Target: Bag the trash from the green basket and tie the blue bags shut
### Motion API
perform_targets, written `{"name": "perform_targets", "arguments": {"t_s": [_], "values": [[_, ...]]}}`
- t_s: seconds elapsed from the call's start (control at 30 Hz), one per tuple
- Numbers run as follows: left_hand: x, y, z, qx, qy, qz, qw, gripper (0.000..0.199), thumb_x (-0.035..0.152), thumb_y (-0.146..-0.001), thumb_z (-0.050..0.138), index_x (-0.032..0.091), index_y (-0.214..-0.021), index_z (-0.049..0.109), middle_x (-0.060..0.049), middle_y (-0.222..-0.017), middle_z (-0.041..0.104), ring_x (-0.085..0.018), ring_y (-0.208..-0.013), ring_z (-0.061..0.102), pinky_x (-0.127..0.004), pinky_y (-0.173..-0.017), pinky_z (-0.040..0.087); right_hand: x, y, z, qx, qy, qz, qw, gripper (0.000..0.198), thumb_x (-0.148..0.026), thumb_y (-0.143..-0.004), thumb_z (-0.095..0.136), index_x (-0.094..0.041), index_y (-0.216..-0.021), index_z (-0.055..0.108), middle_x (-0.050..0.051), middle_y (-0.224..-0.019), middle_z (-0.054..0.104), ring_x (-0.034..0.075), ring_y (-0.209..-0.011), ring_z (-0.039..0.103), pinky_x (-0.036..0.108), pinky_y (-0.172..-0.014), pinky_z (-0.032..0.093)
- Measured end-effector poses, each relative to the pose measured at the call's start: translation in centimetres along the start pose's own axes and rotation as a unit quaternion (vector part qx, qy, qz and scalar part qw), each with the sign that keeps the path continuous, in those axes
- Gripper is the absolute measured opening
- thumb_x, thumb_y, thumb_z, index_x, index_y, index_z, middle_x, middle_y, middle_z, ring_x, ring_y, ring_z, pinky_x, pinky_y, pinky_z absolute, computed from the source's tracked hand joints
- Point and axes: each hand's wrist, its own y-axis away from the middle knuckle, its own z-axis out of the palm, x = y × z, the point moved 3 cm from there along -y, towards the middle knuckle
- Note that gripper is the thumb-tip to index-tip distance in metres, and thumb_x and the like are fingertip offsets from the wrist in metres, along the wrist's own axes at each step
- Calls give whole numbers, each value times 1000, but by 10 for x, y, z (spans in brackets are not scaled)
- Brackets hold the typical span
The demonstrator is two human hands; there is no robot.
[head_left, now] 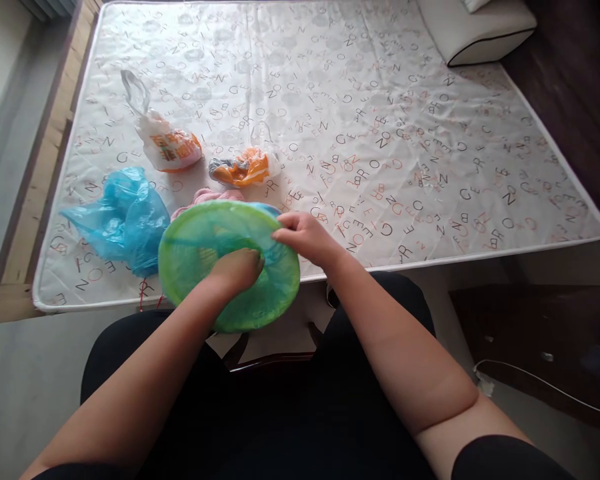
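Scattered capital letters G, E, N, O, C, Z, R across the mattress cover (380, 100)

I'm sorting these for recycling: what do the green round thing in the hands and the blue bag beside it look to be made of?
Green round thing: probably thin translucent plastic film stretched over a hoop, faintly glossy; light shows through it. Blue bag: thin plastic film, crinkled, shiny and see-through.

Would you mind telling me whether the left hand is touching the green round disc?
Touching. The head view shows the left hand pressed flat on the green round disc, with no gap between them.
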Motion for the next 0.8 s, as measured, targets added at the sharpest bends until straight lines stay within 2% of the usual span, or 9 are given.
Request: {"name": "perform_targets", "arguments": {"t_s": [0.03,0.1,0.17,0.27,0.4,0.5,0.63,0.7,0.8], "values": [[2,8,-3,-2,-10,4,1000,28,33,-108,56,16,-106,78,-15,-105,77,-33,-96,75,-51,-89,62,2,-2,-11,42,-31,16,998,28,-33,-78,68,-23,-65,46,-5,-66,40,11,-63,37,27,-57,29],[7,22,-11,20,-10,47,999,34,34,-109,48,21,-119,78,-15,-119,77,-35,-107,75,-50,-96,61,7,-5,-34,137,-95,33,985,21,-32,-74,70,-22,-69,53,-4,-67,47,11,-62,43,27,-58,36],[12,33,-22,55,21,125,990,38,36,-109,46,26,-134,73,-11,-133,74,-31,-120,72,-45,-105,58,13,-9,-55,233,-152,23,960,20,-30,-69,71,-22,-69,53,-4,-68,49,11,-63,47,27,-59,40],[8,37,-37,112,71,206,970,37,39,-107,49,25,-131,73,-11,-134,73,-29,-129,67,-46,-117,53,23,-13,-74,344,-194,-8,919,25,-30,-67,71,-24,-68,47,-5,-68,46,11,-63,48,26,-60,43],[-18,28,-49,181,89,174,964,38,36,-105,51,23,-134,72,-12,-145,68,-29,-145,58,-48,-127,44,37,-18,-82,426,-210,-16,880,25,-30,-69,70,-25,-72,46,-6,-69,42,11,-63,47,25,-58,44],[-51,16,-46,132,87,113,981,40,35,-107,50,21,-138,70,-12,-144,70,-28,-137,64,-45,-123,47,49,-20,-90,482,-224,-23,847,20,-31,-75,68,-25,-77,48,-6,-72,43,13,-66,51,26,-59,46],[-101,7,-25,-53,16,-24,998,49,43,-105,55,20,-146,67,-15,-145,71,-35,-135,67,-45,-118,49,63,-19,-102,546,-265,-11,794,19,-31,-82,63,-26,-78,45,-6,-73,41,12,-64,48,25,-56,44],[-117,8,-18,-126,-14,-67,990,57,50,-105,54,18,-152,64,-18,-150,68,-38,-138,65,-48,-117,48,69,-21,-102,546,-282,11,789,24,-32,-86,62,-26,-77,41,-7,-70,35,12,-59,42,24,-52,40],[-121,10,-17,-160,-15,-71,984,66,53,-106,49,15,-160,56,-19,-156,63,-38,-141,62,-48,-118,46,73,-25,-93,515,-309,57,798,30,-36,-90,62,-26,-76,38,-8,-69,31,11,-57,38,22,-50,40]]}}
